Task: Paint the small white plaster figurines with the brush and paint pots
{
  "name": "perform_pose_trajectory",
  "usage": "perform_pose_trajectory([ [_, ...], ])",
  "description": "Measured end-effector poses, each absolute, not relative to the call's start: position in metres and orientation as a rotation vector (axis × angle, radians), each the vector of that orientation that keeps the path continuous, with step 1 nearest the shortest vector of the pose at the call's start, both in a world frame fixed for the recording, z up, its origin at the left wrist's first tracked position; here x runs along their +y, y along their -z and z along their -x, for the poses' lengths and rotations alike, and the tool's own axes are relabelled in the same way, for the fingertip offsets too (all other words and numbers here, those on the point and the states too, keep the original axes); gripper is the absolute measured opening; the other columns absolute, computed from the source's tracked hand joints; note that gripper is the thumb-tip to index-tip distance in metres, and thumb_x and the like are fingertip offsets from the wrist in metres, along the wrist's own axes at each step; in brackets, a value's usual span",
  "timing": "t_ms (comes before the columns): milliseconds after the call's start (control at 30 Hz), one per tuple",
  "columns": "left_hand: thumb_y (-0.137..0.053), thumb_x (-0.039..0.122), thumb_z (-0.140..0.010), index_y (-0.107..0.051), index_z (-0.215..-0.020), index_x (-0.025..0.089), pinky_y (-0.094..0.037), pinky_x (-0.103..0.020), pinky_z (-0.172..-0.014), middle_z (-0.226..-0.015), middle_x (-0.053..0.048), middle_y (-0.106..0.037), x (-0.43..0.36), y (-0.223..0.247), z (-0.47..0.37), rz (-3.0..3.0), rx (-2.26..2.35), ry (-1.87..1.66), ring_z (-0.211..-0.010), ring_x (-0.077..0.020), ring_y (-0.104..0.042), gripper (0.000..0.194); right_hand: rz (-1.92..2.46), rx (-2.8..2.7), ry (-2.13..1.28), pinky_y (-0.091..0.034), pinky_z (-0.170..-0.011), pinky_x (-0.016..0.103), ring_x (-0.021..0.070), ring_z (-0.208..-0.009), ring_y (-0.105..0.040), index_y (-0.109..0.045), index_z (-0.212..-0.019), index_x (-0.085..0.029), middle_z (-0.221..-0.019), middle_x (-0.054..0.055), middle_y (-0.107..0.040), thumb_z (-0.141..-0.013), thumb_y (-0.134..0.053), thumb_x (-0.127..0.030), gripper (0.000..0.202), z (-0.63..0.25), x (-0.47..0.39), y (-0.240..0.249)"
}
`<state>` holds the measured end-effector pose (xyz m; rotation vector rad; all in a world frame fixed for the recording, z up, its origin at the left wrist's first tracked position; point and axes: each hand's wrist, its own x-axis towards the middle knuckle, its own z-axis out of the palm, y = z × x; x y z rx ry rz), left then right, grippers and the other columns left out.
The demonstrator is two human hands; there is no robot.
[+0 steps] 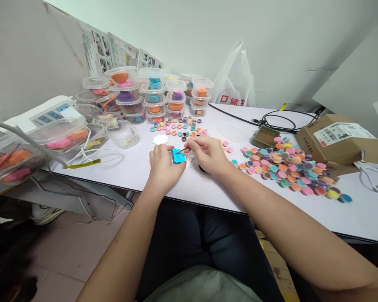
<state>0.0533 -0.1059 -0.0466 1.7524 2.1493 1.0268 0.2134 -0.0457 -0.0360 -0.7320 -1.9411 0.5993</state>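
Near the front edge of the white table (208,191), my left hand (164,167) grips a small bright blue figure (178,157) by its sides. Its exact kind is not clear. My right hand (210,156) pinches a thin reddish paintbrush (185,149), and the tip meets the blue surface. Partly hidden under my right hand is a round dark-filled container (202,169). Just beyond the left fingers lies a white scalloped piece (160,139). A small brown paint pot (184,139) sits past the brush.
Stacked clear tubs (154,98) with colourful pieces line the back. A heap of little paint pots (283,167) spreads on the right beside a cardboard box (340,138). A power strip (50,113) and cables stand left. A black cable (277,121) lies coiled behind.
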Motion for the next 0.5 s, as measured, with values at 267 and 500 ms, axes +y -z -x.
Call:
perform_pose_trajectory([
  [267,-0.073,0.028,-0.074,-0.048,-0.111,0.021,-0.043,-0.052,-0.109,-0.128,-0.013,-0.057,-0.1078,0.0466,-0.0529,-1.758,2.117,-1.040,-0.128,-0.0347,-0.050,0.045,0.782,-1.821,-0.684,-0.052,-0.089,0.041,0.0226,-0.089,-0.070,-0.075,-0.090,-0.023,-0.082,0.004,-0.079,-0.101,-0.052,-0.054,0.040,-0.2222,-0.0434,0.0377],
  [500,-0.076,0.030,-0.073,-0.048,-0.109,0.023,-0.042,-0.053,-0.110,-0.124,-0.011,-0.057,-0.1057,0.0491,-0.0515,-1.767,2.138,-1.077,-0.125,-0.0344,-0.052,0.046,0.874,-1.877,-0.517,-0.050,-0.087,0.039,0.0232,-0.092,-0.067,-0.074,-0.082,-0.024,-0.079,0.004,-0.078,-0.103,-0.049,-0.045,0.038,-0.2208,-0.0393,0.0325],
])
